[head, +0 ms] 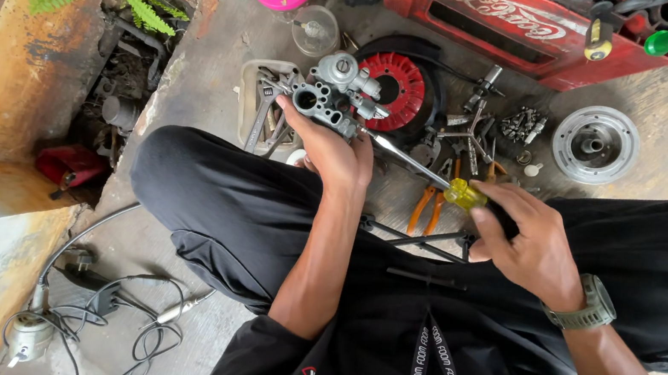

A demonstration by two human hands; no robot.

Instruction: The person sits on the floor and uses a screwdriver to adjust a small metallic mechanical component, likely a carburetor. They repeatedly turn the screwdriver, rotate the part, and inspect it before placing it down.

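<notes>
Left hand [330, 154] clamped around grey metal carburetor [330, 97], held above knees, near the scene's far middle. Right hand [526, 243] closed on yellow-handled screwdriver [438, 180], tip apparently in the body. Likely heavy, rigid, oily-slick; best gripped round main casting, clear of protruding fittings.

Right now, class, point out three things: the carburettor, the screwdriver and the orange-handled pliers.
carburettor [330, 97], head view, on its grey metal body above the left hand's fingers.
screwdriver [406, 159], head view, on its bare steel shaft.
orange-handled pliers [419, 210], head view, on the left orange handle.
</notes>
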